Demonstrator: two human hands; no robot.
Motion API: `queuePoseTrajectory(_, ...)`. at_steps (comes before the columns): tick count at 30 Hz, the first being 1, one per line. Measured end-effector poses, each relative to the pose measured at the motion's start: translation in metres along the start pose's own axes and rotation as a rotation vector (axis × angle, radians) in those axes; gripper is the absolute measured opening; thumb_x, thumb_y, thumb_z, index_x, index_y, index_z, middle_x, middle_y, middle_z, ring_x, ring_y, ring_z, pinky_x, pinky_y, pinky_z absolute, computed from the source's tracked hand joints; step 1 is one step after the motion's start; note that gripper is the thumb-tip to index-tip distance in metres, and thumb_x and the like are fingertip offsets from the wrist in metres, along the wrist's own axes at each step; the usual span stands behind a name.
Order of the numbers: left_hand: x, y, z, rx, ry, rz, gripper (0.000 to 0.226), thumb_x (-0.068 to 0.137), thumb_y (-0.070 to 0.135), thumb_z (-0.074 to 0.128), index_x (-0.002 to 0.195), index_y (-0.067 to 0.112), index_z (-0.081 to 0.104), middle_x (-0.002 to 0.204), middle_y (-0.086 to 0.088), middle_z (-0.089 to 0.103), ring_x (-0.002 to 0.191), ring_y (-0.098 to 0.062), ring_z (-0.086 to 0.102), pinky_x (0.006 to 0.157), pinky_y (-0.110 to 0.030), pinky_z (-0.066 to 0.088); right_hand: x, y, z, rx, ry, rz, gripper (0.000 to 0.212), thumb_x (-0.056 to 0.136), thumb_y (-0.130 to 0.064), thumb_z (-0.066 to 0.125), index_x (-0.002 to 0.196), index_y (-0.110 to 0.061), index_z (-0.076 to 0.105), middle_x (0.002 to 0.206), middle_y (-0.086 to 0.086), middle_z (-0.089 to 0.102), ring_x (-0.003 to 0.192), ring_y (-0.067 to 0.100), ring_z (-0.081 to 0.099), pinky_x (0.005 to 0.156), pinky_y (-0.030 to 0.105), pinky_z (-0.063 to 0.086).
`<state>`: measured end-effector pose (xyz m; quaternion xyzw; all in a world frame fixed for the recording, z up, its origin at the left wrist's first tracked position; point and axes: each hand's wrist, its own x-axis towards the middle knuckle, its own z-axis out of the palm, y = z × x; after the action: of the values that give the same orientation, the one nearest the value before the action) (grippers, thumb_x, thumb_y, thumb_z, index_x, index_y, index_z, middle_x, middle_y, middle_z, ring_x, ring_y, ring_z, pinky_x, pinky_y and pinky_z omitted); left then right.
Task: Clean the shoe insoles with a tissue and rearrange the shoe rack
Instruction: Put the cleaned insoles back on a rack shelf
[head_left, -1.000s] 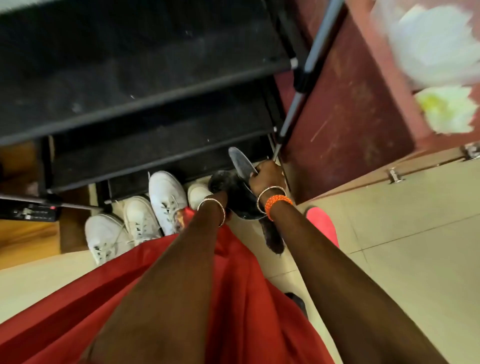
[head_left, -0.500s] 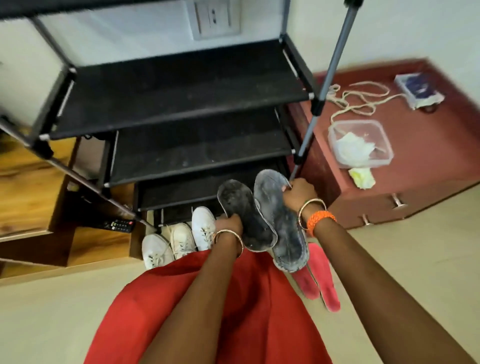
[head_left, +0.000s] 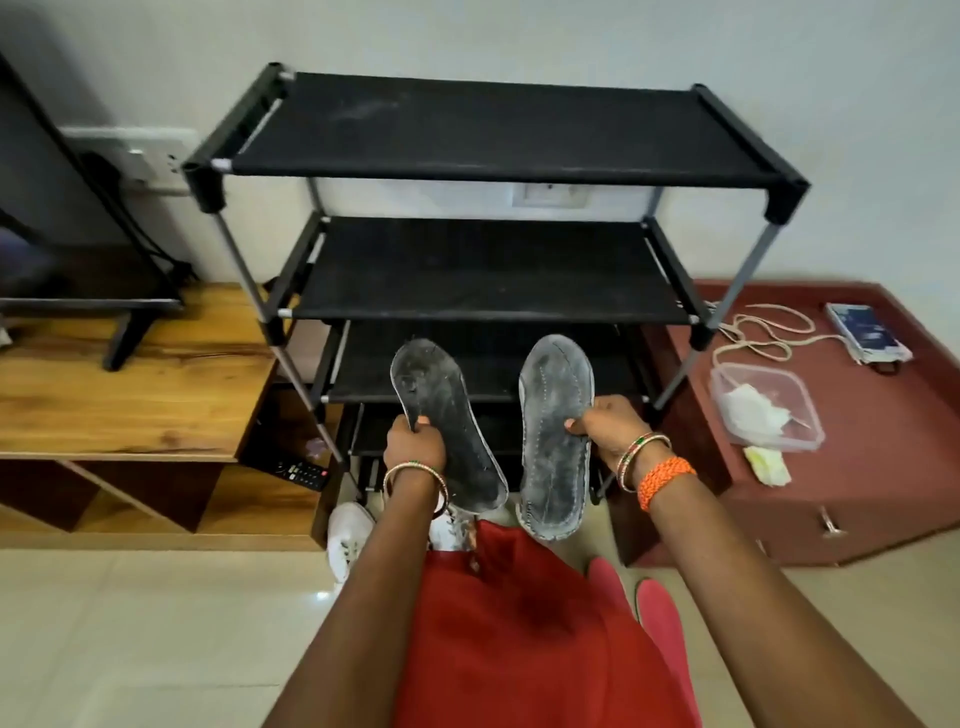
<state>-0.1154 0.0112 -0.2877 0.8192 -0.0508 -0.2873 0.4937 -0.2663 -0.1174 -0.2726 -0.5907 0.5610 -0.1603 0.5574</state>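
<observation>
White sneakers mostly hidden behind left forearm and red garment. Shoe rack bottom tier blocked by both insoles. TV cut off at left edge. Plastic container contents unclear. Remote buttons too small to read.

Two grey, dusty insoles are up in front of the rack: one pinched at its edge in the left hand's fingers, the other gripped at its side by the right hand. One black shoe rack stands beyond the fingertips, with four fabric shelves visible. Two red insoles lie on the floor below the right wrist. Two white sneakers show under the left wrist. One clear plastic container sits well right of the right hand, one remote control left of the left hand
</observation>
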Motion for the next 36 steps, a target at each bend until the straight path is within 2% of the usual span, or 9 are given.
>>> queuePoseTrajectory(5, 0.025, 0.001, -0.023, 0.059, 0.053, -0.052, 0.031, 0.098, 0.016, 0.039, 0.122, 0.001, 0.051, 0.126, -0.024, 0.053, 0.118, -0.039, 0.049, 0.093, -0.037, 0.038, 0.020, -0.006, 0.057, 0.061, -0.013, 0.073, 0.014, 0.078, 0.000, 0.069, 0.066, -0.002, 0.063, 0.086, 0.018, 0.066, 0.084, 0.031, 0.063, 0.088, 0.052, 0.051)
queuePoseTrajectory(9, 0.050, -0.005, -0.038, 0.037, 0.054, -0.078, 0.034, 0.100, 0.017, 0.038, 0.130, 0.005, 0.047, 0.133, -0.023, 0.048, 0.124, -0.037, 0.044, 0.099, -0.037, 0.036, 0.034, -0.014, 0.096, -0.008, -0.025, 0.134, 0.024, 0.091, -0.006, 0.051, 0.109, 0.008, 0.060, 0.103, 0.019, 0.061, 0.091, 0.029, 0.057, 0.077, 0.033, 0.044)
queuePoseTrajectory(12, 0.070, -0.008, -0.043, 0.010, 0.066, -0.055, 0.036, 0.099, 0.017, 0.040, 0.135, 0.012, 0.044, 0.132, -0.021, 0.049, 0.125, -0.035, 0.043, 0.102, -0.037, 0.034, 0.048, -0.017, 0.122, -0.020, -0.041, 0.164, 0.033, 0.092, -0.004, 0.043, 0.120, 0.008, 0.052, 0.111, 0.021, 0.058, 0.093, 0.028, 0.053, 0.075, 0.031, 0.038)
queuePoseTrajectory(19, 0.123, -0.016, -0.047, -0.268, 0.003, -0.052, 0.062, 0.081, 0.010, 0.069, 0.134, 0.007, 0.038, 0.122, -0.011, 0.054, 0.113, -0.024, 0.053, 0.096, -0.031, 0.044, 0.057, -0.015, 0.151, 0.450, -0.116, 0.241, 0.030, 0.056, -0.009, 0.057, 0.085, -0.003, 0.063, 0.095, 0.017, 0.060, 0.088, 0.033, 0.059, 0.093, 0.050, 0.048)
queuePoseTrajectory(23, 0.135, -0.013, -0.050, -0.716, -0.030, -0.283, 0.061, 0.078, -0.004, 0.061, 0.133, 0.009, 0.038, 0.125, -0.019, 0.052, 0.100, -0.032, 0.056, 0.063, -0.042, 0.057, 0.046, -0.003, 0.150, 0.468, -0.047, 0.261, 0.032, 0.058, -0.003, 0.054, 0.089, 0.000, 0.060, 0.088, 0.016, 0.060, 0.082, 0.032, 0.061, 0.083, 0.049, 0.052)
queuePoseTrajectory(26, 0.132, -0.015, -0.046, -0.676, -0.125, -0.372, 0.054, 0.084, -0.015, 0.046, 0.133, 0.008, 0.043, 0.129, -0.020, 0.052, 0.088, -0.032, 0.055, 0.043, -0.037, 0.054, 0.074, 0.024, 0.168, 0.362, 0.039, 0.189, 0.029, 0.056, -0.003, 0.054, 0.085, -0.001, 0.061, 0.089, 0.019, 0.065, 0.083, 0.035, 0.065, 0.080, 0.056, 0.053)
queuePoseTrajectory(28, 0.131, -0.019, -0.042, -0.700, -0.111, -0.393, 0.052, 0.085, -0.016, 0.045, 0.131, 0.008, 0.044, 0.129, -0.018, 0.051, 0.094, -0.033, 0.054, 0.048, -0.041, 0.056, 0.093, 0.034, 0.184, 0.270, 0.101, 0.148, 0.044, 0.053, -0.010, 0.055, 0.096, -0.003, 0.060, 0.097, 0.018, 0.066, 0.087, 0.035, 0.065, 0.078, 0.053, 0.055)
queuePoseTrajectory(31, 0.125, -0.009, -0.036, -0.799, 0.001, -0.345, 0.047, 0.087, -0.011, 0.045, 0.130, 0.008, 0.039, 0.124, -0.017, 0.048, 0.099, -0.032, 0.052, 0.068, -0.039, 0.054, 0.085, 0.012, 0.198, 0.289, 0.085, 0.153, 0.039, 0.070, -0.002, 0.056, 0.109, 0.001, 0.055, 0.108, 0.020, 0.062, 0.095, 0.035, 0.063, 0.079, 0.052, 0.055)
queuePoseTrajectory(36, 0.128, -0.006, -0.033, -0.853, 0.233, -0.339, 0.043, 0.089, -0.005, 0.050, 0.131, 0.002, 0.042, 0.131, -0.019, 0.049, 0.094, -0.027, 0.051, 0.068, -0.033, 0.053, 0.082, -0.007, 0.208, 0.266, 0.108, 0.163, 0.057, 0.066, -0.012, 0.053, 0.121, 0.002, 0.044, 0.118, 0.022, 0.057, 0.103, 0.039, 0.060, 0.088, 0.051, 0.051)
